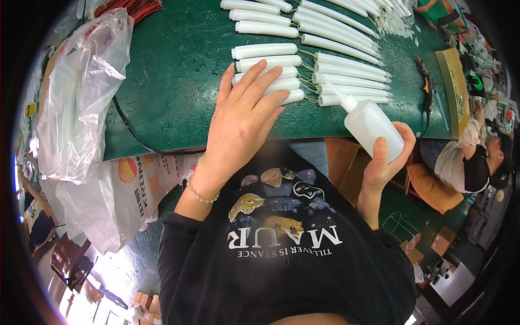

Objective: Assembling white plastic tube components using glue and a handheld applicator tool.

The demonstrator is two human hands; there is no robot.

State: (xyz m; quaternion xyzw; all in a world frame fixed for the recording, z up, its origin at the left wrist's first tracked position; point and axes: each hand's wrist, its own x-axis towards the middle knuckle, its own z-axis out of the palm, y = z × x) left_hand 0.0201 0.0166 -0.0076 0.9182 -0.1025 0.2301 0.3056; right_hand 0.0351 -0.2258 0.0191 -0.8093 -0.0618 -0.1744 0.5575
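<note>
The spread left hand (240,116) is seemingly steadying white plastic tubes (291,72); the right hand (385,165) is clasping, aiming a long-nozzled white plastic bottle (372,125) left.

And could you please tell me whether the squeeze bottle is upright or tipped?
Tipped: held in the right hand, the bottle shows its side lengthwise, its nozzle slanting away over the white tubes.
</note>
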